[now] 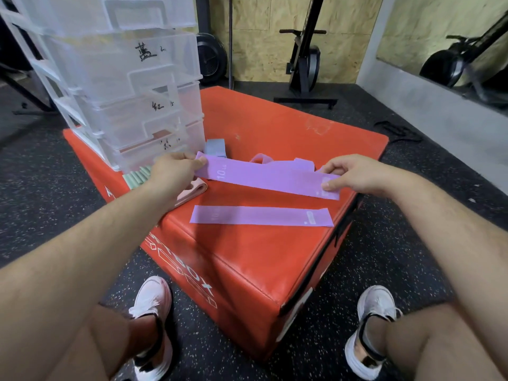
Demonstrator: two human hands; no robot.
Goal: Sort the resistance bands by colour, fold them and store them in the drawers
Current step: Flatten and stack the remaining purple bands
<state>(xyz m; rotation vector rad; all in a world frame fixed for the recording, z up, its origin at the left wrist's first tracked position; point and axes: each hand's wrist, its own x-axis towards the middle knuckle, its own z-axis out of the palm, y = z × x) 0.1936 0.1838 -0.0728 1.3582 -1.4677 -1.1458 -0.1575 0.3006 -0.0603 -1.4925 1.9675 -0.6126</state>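
A purple resistance band (264, 177) is stretched flat just above the red box top. My left hand (173, 171) pinches its left end and my right hand (349, 174) pinches its right end. A second purple band (261, 216) lies flat on the box nearer to me. A pink band (192, 189) lies partly under my left wrist, and another pink band (261, 158) shows behind the held band. A grey-blue folded band (215, 150) and green bands (136, 176) sit beside the clear plastic drawer unit (123, 86), whose drawers carry handwritten labels.
The red padded box (247, 251) stands on dark speckled rubber flooring, with the drawer unit on its far left corner. A black equipment stand (305, 75) and a weight plate (210, 57) are against the wooden wall behind. My feet are on either side of the box's near corner.
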